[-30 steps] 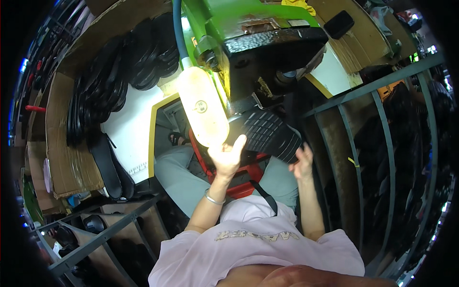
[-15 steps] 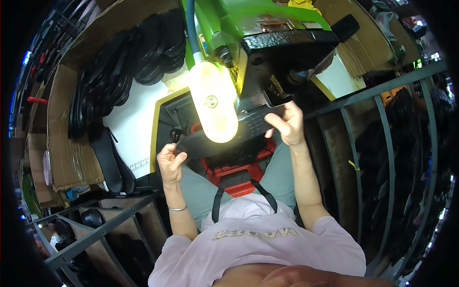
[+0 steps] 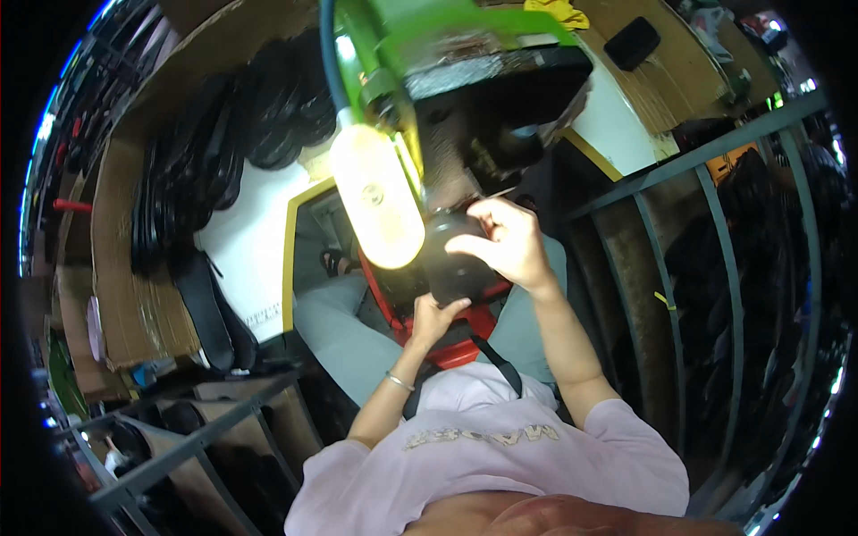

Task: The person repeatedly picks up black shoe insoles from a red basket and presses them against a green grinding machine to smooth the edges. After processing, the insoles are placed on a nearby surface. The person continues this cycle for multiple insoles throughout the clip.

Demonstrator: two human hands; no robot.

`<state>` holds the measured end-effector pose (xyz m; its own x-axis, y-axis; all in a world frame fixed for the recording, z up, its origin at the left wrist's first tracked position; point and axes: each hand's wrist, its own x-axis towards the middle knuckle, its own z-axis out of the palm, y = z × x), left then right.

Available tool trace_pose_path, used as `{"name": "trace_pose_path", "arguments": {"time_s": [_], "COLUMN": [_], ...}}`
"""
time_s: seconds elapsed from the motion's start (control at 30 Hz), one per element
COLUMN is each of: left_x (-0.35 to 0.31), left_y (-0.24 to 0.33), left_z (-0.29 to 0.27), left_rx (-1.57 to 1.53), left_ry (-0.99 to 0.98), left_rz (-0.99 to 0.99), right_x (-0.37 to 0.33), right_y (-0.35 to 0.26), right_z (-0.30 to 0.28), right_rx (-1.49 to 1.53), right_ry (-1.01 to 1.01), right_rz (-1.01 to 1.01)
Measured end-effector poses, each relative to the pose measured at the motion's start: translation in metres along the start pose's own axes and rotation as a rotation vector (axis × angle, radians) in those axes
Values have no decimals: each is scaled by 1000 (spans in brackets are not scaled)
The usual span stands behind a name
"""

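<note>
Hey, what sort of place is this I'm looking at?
Probably a shoe-making workshop. A big green machine stands beside a lit lamp, a cardboard box holds stacks of black sole-shaped pieces, and the left hand grips a similar dark piece.

From here I see 1 row of capital lettering point(image 3: 447, 436) across the person's pale shirt point(image 3: 536, 473), and 1 round mark point(image 3: 374, 193), seemingly a label, blurred, on the lit lamp point(image 3: 380, 234).
</note>
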<state>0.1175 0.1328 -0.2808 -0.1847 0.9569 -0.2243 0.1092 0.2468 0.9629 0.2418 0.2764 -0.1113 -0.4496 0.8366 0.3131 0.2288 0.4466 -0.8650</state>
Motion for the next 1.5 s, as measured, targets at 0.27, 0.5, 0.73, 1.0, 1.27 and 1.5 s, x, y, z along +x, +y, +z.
{"name": "trace_pose_path", "arguments": {"time_s": [0.27, 0.5, 0.73, 1.0, 1.27, 1.5], "left_x": [-75, -127, -100, -116, -91, 0], "left_y": [90, 7, 51, 108, 219, 160], "left_z": [-215, -325, -276, -244, -125, -42], "left_rx": [1107, 1089, 1069, 852, 35, -864], "left_ry": [813, 1084, 1236, 1206, 351, 40], "left_rz": [311, -281, 17, 368, 486, 343], "right_x": [18, 165, 113, -19, -70, -140], "right_y": [-63, 97, 105, 81, 65, 102], "right_z": [-128, -74, -59, 0, 59, 25], "right_rx": [-132, -419, -633, -291, 314, 703], "right_ry": [648, 350, 352, -85, -189, -196], "right_rz": [-688, -383, -352, 25, 114, 667]}}
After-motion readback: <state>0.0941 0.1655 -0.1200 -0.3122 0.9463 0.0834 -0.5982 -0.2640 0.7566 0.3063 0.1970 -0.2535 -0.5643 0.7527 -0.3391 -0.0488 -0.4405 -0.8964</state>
